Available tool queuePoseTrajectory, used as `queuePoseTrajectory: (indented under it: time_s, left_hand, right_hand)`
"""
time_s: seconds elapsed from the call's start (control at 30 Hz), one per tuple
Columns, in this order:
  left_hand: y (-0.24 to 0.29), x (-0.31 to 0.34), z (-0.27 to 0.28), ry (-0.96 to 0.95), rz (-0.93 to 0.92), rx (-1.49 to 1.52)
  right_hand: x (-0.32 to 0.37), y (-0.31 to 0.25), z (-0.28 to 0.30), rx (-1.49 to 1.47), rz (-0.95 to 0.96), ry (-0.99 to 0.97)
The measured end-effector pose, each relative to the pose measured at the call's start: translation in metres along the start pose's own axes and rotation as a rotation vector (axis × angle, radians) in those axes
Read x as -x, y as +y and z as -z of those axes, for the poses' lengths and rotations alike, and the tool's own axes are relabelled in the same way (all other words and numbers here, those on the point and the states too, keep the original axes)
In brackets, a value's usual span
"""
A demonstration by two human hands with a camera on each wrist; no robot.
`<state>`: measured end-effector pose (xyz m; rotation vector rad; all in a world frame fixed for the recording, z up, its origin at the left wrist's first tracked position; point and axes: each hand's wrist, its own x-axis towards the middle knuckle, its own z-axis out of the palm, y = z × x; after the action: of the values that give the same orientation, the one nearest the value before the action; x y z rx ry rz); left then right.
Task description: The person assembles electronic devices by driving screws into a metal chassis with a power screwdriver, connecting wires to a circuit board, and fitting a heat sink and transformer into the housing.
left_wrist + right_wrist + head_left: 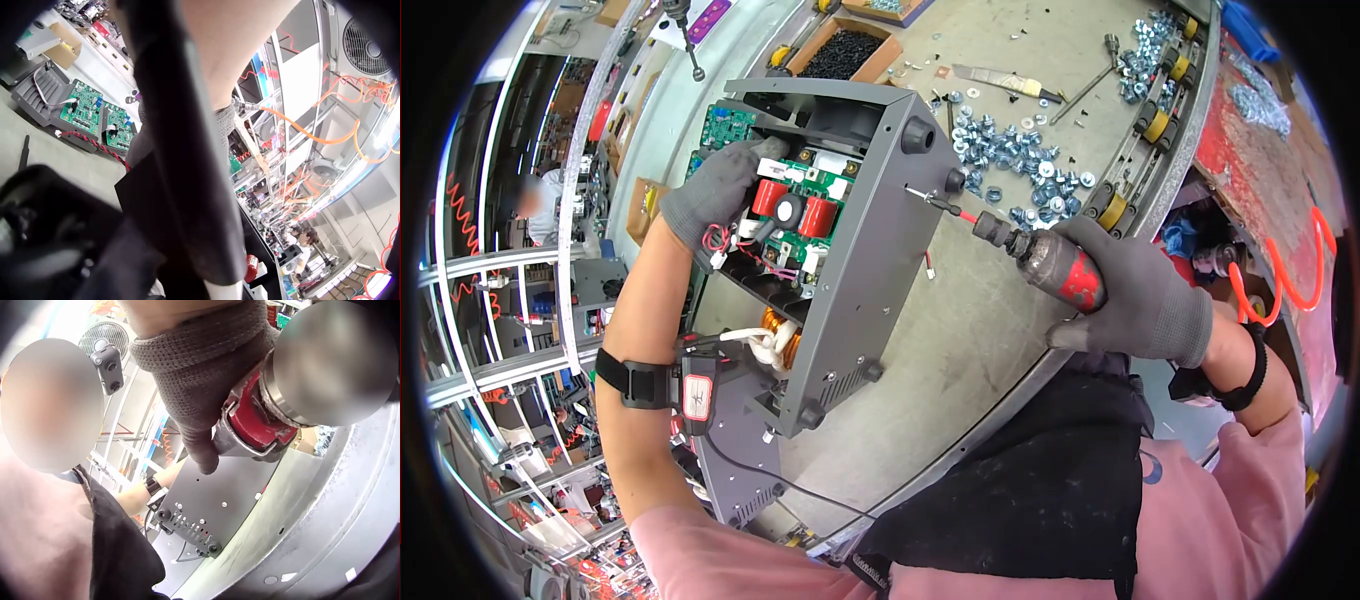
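Note:
A grey metal chassis [870, 250] stands tilted on its edge on the workbench, its open side showing a green circuit board with red components [795, 205]. My left hand [715, 190], in a grey glove, grips the chassis at its open upper left side. My right hand [1135, 290], also gloved, holds a red and silver pneumatic screwdriver [1055, 265]; its bit [935, 203] touches the chassis side panel. In the right wrist view the gloved fingers [200, 394] wrap the red tool [256, 422] above the grey chassis panel [219, 500]. The left wrist view is mostly blocked by the forearm.
Several loose nuts and washers [1020, 150] lie on the bench beyond the chassis. A box of black screws [845, 50] sits at the far edge. Green circuit boards [94, 115] rest on another housing. Orange coiled air hose [1290, 280] hangs at right. Racks stand at left.

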<state>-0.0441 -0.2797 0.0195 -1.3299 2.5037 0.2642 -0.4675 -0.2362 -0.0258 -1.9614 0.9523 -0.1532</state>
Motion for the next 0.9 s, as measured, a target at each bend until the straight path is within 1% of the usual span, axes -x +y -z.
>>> queuePoseTrajectory:
  time_s: [0.13, 0.2, 0.23, 0.27, 0.33, 0.37, 0.5, 0.57, 0.6, 0.67, 0.7, 0.73, 0.77, 0.8, 0.83, 0.87, 0.9]
  left_hand:
    - [-0.01, 0.0, -0.008, 0.01, -0.023, -0.066]
    - [-0.01, -0.003, -0.008, 0.027, -0.012, 0.156]
    - [-0.009, -0.002, -0.009, 0.011, -0.047, -0.041]
    - [-0.008, -0.001, -0.01, 0.011, -0.046, -0.041]
    - [-0.009, -0.001, -0.012, 0.094, -0.09, -0.088]
    - [-0.005, -0.002, -0.01, 0.075, -0.012, -0.036]
    - [-0.003, -0.007, -0.007, 0.053, 0.01, 0.083]
    - [0.003, -0.007, -0.003, -0.016, 0.053, 0.146]
    - [0.0, -0.007, -0.004, -0.012, 0.055, 0.146]
    - [-0.007, -0.008, -0.013, -0.072, 0.18, 0.336]
    - [-0.01, -0.006, -0.017, 0.047, -0.023, 0.049]
    - [-0.016, -0.005, -0.019, 0.049, -0.022, 0.049]
    - [-0.014, -0.007, -0.014, -0.001, 0.025, 0.093]
    - [-0.001, -0.01, 0.0, -0.052, 0.073, 0.137]
    - [0.016, 0.001, 0.014, -0.044, 0.229, 0.468]
    - [0.027, 0.009, 0.037, -0.085, 0.603, 0.905]
    - [0.022, 0.025, 0.045, -0.004, 0.567, 0.954]
  right_hand:
    - [-0.004, -0.01, 0.007, 0.096, -0.044, -0.036]
    - [-0.004, -0.016, 0.012, 0.135, -0.055, -0.063]
    - [-0.005, -0.019, 0.013, 0.199, -0.06, -0.045]
    - [-0.005, -0.02, 0.013, 0.26, -0.069, -0.024]
    - [-0.007, -0.021, 0.014, 0.264, -0.054, -0.018]
    - [-0.007, -0.021, 0.014, 0.265, -0.039, -0.014]
    - [-0.009, -0.024, 0.015, 0.32, -0.032, 0.01]
    - [-0.01, -0.025, 0.017, 0.324, -0.009, -0.006]
    - [-0.011, -0.027, 0.017, 0.327, -0.008, -0.006]
    - [-0.012, -0.034, 0.016, 0.379, -0.1, -0.03]
    - [-0.011, -0.036, 0.015, 0.38, -0.1, -0.029]
    - [-0.01, -0.038, 0.014, 0.395, -0.108, -0.018]
    - [-0.009, -0.039, 0.014, 0.41, -0.115, -0.007]
    - [-0.007, -0.039, 0.014, 0.414, -0.111, -0.008]
    - [-0.004, -0.037, 0.016, 0.368, -0.111, 0.007]
    - [-0.002, -0.034, 0.017, 0.321, -0.107, 0.02]
    - [0.002, -0.031, 0.016, 0.323, -0.095, 0.014]
